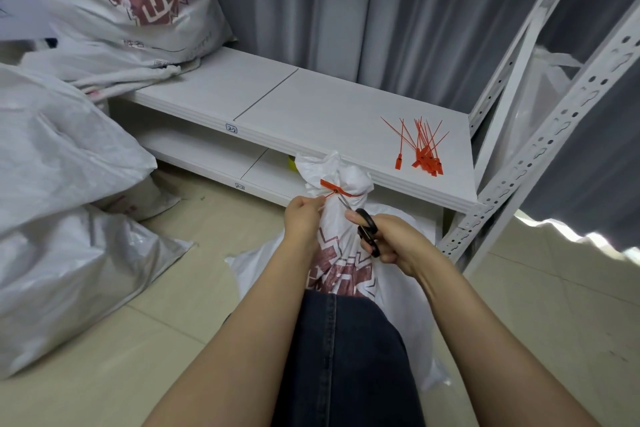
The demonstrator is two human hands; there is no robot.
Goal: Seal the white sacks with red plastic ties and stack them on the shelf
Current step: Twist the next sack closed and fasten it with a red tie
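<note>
Your denim-clad knee (346,357) is filling the lower centre of the frame, sitting against the white sack (341,263) that is standing on the floor in front of the shelf (311,107). Your left hand (303,218) is pinching the loose tail of the red tie (334,189) cinched round the sack's neck. Your right hand (393,241) is gripping black scissors (367,230), their blades reaching up to that tail. This sack is looking sealed bar the trimming and is not yet stacked. One printed sack (145,0) is already lying on the shelf at upper left, while other sacks (59,149) are slumping on the floor at left. Spare ties (420,149) are waiting on the shelf at right.
</note>
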